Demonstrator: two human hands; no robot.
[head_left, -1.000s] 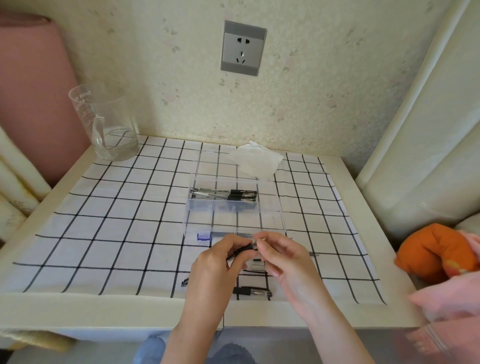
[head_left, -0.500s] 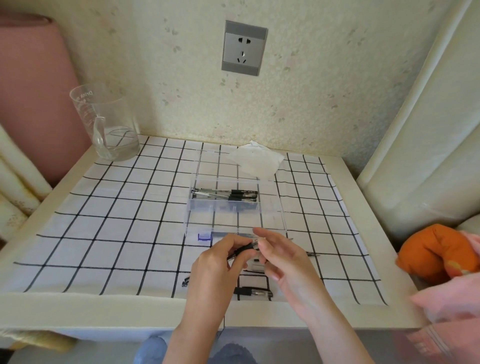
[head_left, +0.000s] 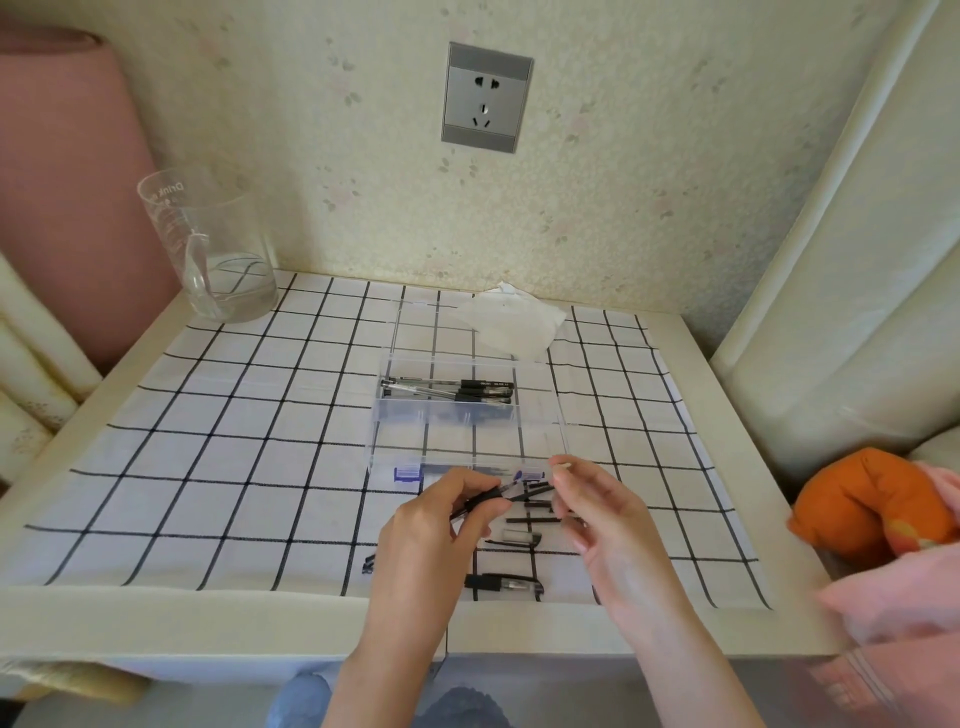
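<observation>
Tabletop (head_left: 156, 618): a clear compartment box (head_left: 540, 415) holds capped pens (head_left: 447, 389) in its far section.

Change noted: the right hand (head_left: 592, 509) has drawn off the black pen (head_left: 493, 496), so one piece is judged separated.

The left hand (head_left: 436, 525) keeps a closed grip on the pen's barrel. The right grip pinches a small pale piece (head_left: 563, 466), just beside the pen's free end.

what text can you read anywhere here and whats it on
"Drink": printed near the rim of the glass jug, seen through the glass; what follows it is unreadable.
White print on the pens in the clear box: too small to read.
Marking on the pink fabric: blurred.
</observation>
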